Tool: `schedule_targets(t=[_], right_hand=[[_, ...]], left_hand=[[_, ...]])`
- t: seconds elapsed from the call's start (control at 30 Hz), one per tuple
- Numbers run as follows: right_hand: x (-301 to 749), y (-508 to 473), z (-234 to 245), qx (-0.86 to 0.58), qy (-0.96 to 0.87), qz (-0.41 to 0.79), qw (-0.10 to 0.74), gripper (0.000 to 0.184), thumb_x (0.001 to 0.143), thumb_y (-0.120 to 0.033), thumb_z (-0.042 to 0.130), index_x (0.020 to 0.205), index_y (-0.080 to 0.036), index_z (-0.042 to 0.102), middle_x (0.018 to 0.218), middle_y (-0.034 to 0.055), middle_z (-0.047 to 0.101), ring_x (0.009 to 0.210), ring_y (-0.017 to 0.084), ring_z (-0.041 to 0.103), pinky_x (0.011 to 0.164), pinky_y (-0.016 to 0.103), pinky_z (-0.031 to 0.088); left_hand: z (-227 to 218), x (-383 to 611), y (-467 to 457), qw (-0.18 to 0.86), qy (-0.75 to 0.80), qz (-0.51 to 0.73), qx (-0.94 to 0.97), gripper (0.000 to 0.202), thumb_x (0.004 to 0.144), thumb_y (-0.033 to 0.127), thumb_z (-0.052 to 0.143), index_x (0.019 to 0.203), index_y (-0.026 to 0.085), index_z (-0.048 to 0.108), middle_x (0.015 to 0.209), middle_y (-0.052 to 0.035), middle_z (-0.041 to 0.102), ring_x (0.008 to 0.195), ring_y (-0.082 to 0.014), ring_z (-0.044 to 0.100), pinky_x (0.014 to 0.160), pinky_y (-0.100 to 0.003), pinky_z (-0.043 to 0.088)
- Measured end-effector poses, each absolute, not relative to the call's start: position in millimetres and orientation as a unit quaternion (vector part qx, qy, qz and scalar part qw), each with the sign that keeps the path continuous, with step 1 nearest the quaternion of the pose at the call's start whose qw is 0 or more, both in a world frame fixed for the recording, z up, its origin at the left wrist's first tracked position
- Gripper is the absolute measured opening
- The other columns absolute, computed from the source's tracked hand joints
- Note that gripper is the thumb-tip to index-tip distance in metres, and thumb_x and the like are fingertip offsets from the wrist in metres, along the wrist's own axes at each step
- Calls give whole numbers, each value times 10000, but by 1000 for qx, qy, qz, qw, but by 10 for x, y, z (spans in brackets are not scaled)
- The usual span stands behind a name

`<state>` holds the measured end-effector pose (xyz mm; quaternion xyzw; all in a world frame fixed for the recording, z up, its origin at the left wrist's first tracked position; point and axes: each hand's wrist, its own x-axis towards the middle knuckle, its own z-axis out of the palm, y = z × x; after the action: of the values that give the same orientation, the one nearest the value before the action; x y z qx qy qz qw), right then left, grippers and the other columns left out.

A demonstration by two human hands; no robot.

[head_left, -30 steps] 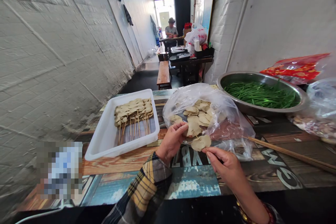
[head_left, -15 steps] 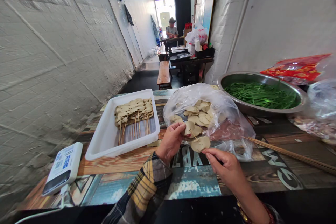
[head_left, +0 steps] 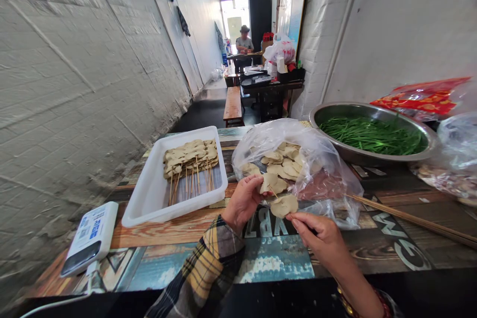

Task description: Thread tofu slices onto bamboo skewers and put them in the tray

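Note:
My left hand point(head_left: 244, 202) pinches a thin, round beige food slice point(head_left: 271, 183) at its left edge. Between the fingertips of my right hand point(head_left: 323, 238) is a thin wooden skewer, mostly hidden, with another beige slice point(head_left: 284, 206) threaded on it. The skewer's tip points up and left and meets the slice in my left hand; whether it pierces it I cannot tell. Just behind both hands, a clear plastic bag point(head_left: 253, 146) lies open with a heap of loose slices point(head_left: 285, 164). To the left, a white plastic tray point(head_left: 143, 203) holds stacked skewers of folded slices point(head_left: 190, 156).
Bare wooden skewers point(head_left: 410, 216) lie on the table at right. Behind them stands a steel bowl point(head_left: 372, 158) of green chives, near a red plastic package point(head_left: 421, 99). A white device point(head_left: 89, 238) with a cable sits front left. Farther back, a person point(head_left: 244, 42) sits at a table.
Both hands keep their grips in nearly the same place. The slice on the skewer has tipped very slightly.

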<state>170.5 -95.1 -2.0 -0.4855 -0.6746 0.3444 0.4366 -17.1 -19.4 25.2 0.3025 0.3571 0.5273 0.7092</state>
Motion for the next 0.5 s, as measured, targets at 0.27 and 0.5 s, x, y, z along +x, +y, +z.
schedule_targets(t=[0.27, 0.5], right_hand=[[1700, -949, 0, -483, -674, 356, 431, 306, 873, -337, 531, 920, -160, 776, 540, 22, 662, 434, 141, 578, 469, 235, 476], [1693, -950, -11, -496, -662, 360, 431, 312, 882, -356, 516, 899, -159, 757, 512, 2, 626, 416, 130, 546, 456, 226, 447]], left_hand=[[284, -151, -219, 718, 363, 508, 309, 237, 622, 290, 769, 629, 126, 599, 589, 14, 528, 519, -75, 450, 571, -253, 466], [234, -137, -210, 679, 374, 531, 341, 281, 649, 341, 777, 660, 137, 585, 629, 17, 527, 555, -77, 461, 578, -237, 445]])
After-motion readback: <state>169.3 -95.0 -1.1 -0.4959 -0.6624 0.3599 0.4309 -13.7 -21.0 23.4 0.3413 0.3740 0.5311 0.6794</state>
